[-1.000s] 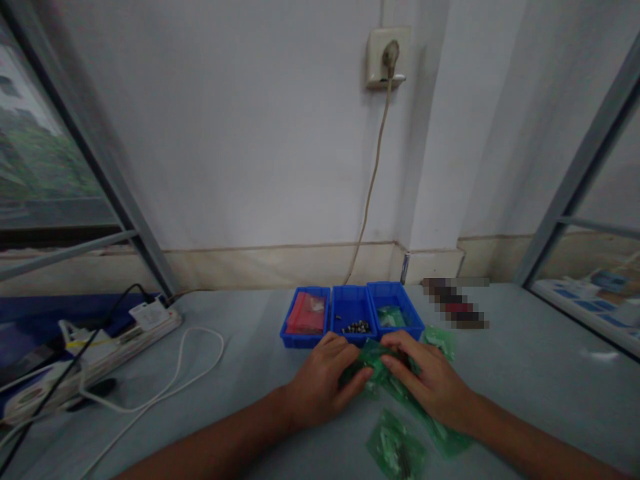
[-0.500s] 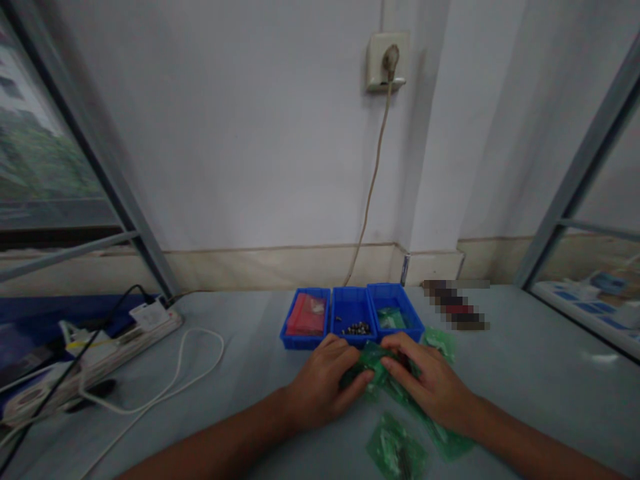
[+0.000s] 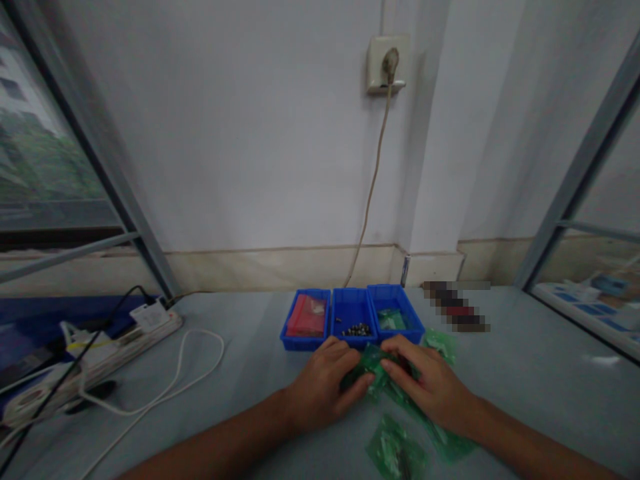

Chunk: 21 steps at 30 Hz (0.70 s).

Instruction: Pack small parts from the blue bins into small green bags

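Observation:
Both of my hands pinch a small green plastic bag (image 3: 374, 363) on the grey table, just in front of three blue bins. My left hand (image 3: 323, 390) grips its left side with curled fingers; my right hand (image 3: 430, 387) grips its right side. More green bags lie under my right wrist (image 3: 445, 441), near the front edge (image 3: 397, 453) and right of the bins (image 3: 441, 342). The left blue bin (image 3: 306, 319) holds red bags, the middle bin (image 3: 351, 317) holds small dark metal parts, the right bin (image 3: 396, 312) holds green bags.
A white power strip (image 3: 125, 333) with black and white cables lies at the table's left. A cord (image 3: 373, 180) hangs from the wall socket (image 3: 386, 63) down behind the bins. Metal frame posts rise at both sides. A blurred dark object (image 3: 456, 307) lies at the back right.
Almost nothing: both hands stay on the green bag, with only slight shifts of the fingers and of the view.

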{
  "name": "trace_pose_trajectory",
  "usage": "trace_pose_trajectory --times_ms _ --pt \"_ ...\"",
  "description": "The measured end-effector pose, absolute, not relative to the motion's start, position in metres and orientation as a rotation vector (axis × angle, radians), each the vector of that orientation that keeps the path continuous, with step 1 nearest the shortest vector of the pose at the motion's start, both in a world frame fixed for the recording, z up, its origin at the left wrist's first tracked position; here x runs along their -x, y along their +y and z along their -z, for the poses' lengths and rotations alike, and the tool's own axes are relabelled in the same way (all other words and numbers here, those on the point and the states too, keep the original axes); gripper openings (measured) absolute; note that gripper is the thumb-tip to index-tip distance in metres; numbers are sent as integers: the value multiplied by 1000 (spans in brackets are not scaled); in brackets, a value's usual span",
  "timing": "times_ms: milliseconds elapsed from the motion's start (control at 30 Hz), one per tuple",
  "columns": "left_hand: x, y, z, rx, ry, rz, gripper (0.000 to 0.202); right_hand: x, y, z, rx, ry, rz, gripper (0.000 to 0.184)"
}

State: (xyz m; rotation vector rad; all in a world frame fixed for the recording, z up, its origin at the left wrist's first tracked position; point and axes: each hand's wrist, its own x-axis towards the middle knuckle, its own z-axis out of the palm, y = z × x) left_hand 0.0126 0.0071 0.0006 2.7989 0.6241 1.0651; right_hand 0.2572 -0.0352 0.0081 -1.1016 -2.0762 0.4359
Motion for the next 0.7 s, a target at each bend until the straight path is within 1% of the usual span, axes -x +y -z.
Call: trace_pose_trajectory --times_ms 400,700 --pt "-12 7 2 -2836 636 -960 30 -259 -32 -5 1113 -2164 -475 17" --pt "-11 6 0 -2812 662 -974 29 -256 -33 -9 1112 -2127 -520 17"
